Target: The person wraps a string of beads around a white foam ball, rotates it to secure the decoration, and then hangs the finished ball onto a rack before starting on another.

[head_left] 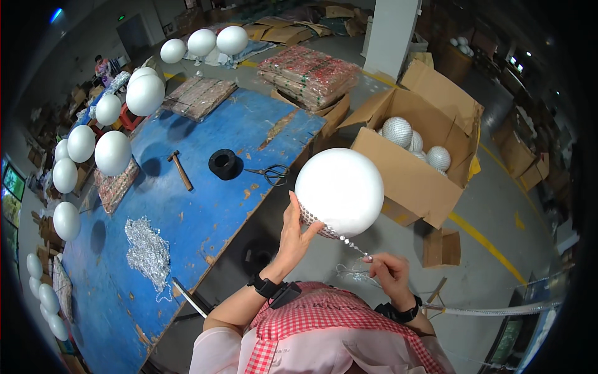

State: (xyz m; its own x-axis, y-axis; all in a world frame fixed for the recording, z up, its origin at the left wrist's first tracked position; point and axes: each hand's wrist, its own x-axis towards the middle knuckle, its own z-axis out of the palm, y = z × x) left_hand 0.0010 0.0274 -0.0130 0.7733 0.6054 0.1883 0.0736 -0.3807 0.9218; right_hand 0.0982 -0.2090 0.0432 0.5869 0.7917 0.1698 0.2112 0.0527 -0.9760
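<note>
Head view: 1 large smooth white ball [340, 192], spread left hand [295, 235] against it; 1 silver bead strand [354, 247], pinched by curled right hand [389, 274].

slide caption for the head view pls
Left hand on a partly beaded white ball, right hand holding the bead string, beside a blue table.
</note>
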